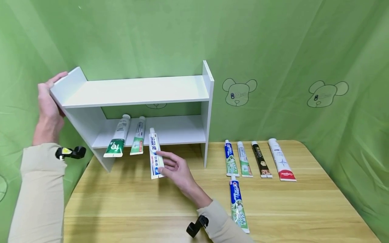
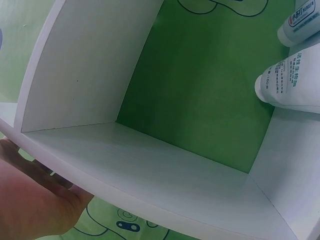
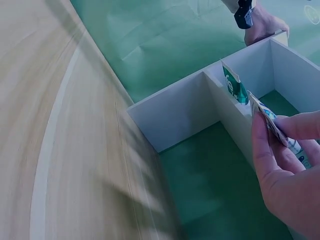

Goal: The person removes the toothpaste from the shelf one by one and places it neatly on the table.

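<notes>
My left hand (image 1: pixel 50 104) grips the upper left side panel of a white two-tier shelf (image 1: pixel 136 91), seen from close by in the left wrist view. My right hand (image 1: pixel 179 170) pinches a white and blue toothpaste tube (image 1: pixel 154 152) by its lower part, thumb on one side and fingers on the other. The tube's cap end overlaps the lower board in the head view, and its flat end hangs out past the front edge. To its left on that board lie a green and white toothpaste tube (image 1: pixel 117 138) and a slimmer one (image 1: pixel 138 136), both caps to the back.
On the wooden table (image 1: pixel 136 206), right of the shelf, a row holds a blue and green tube (image 1: pixel 231 158), a white and green tube (image 1: pixel 244 160), a black tube (image 1: pixel 261 160) and a white and red tube (image 1: pixel 281 160). Another blue-green tube (image 1: pixel 238 204) lies nearer. Green cloth (image 1: pixel 273 44) hangs behind.
</notes>
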A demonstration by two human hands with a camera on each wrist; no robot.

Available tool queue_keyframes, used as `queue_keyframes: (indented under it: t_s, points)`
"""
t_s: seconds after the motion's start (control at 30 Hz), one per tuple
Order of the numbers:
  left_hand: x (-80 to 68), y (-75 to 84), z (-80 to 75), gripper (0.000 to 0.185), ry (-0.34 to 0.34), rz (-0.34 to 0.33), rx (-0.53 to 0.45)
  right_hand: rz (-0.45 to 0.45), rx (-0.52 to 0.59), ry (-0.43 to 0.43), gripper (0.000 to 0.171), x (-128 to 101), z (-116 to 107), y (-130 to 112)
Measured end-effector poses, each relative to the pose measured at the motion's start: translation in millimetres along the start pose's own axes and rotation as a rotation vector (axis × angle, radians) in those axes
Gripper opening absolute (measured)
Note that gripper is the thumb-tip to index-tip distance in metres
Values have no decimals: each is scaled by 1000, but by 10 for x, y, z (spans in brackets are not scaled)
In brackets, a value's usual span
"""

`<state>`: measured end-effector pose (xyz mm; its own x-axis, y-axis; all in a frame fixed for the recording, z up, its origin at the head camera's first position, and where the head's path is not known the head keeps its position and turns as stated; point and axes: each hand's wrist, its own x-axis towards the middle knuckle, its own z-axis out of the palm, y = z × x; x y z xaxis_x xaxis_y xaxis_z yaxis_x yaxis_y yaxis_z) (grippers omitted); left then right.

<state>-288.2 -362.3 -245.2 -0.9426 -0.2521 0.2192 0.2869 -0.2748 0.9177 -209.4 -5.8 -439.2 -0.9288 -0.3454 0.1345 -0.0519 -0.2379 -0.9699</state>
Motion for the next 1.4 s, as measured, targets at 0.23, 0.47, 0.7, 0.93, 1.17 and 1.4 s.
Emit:
queue_keyframes:
  t_s: [0.23,0.47,0.7,0.93,1.17,1.4]
  points:
    - [-4,0,2,45,-1,5,3,6,-22,9,57,-62,-11,-10]
    - [-9,-5,3,45,2,7,8,-2,-40,11,56,-141,-38,-29]
    - [-7,-1,0,46,2,1,11,-20,-26,-6,55,-225,-83,8]
    - [-3,0,13,46,-2,5,3,-30,-27,-5,56,-304,-143,-18]
    - [4,-5,40,46,-11,9,27,-19,-36,-7,57,-382,-239,-28]
    - [6,-5,16,45,1,4,22,-15,-55,1,57,-437,-326,-46]
